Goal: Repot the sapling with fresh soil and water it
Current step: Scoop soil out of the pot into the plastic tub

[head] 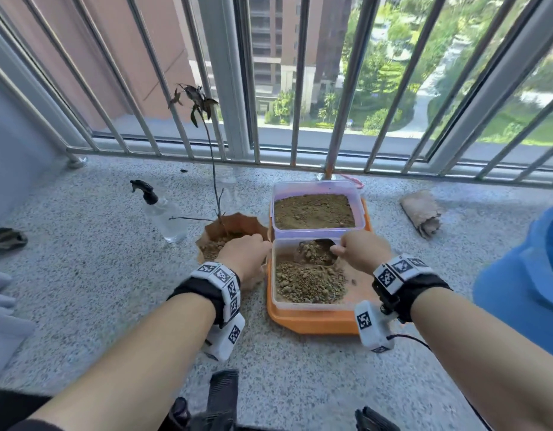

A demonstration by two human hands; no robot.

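Landmark: the orange plastic tray on the speckled stone ledge.
Right hand: the right hand is curled round a dark scoop heaped with lumpy soil, over the near clear plastic box of coarse brown soil on the tray.
Left hand: the left hand rests on the near rim of the brown scalloped pot just left of the tray; its fingers bend down out of sight, so I cannot tell whether they grip.
Sapling: the thin bare-stemmed sapling with dark wilted leaves stands in that pot, beyond the left hand, its top tilted left.
Far box: a second clear box of finer brown soil sits on the tray behind the near one, touching it.
Nearby: a clear spray bottle with black trigger stands left of the pot; a rolled brown rag lies well right of the tray.
Edges: a metal railing closes the ledge just behind the tray; bare ledge lies in front of the tray.
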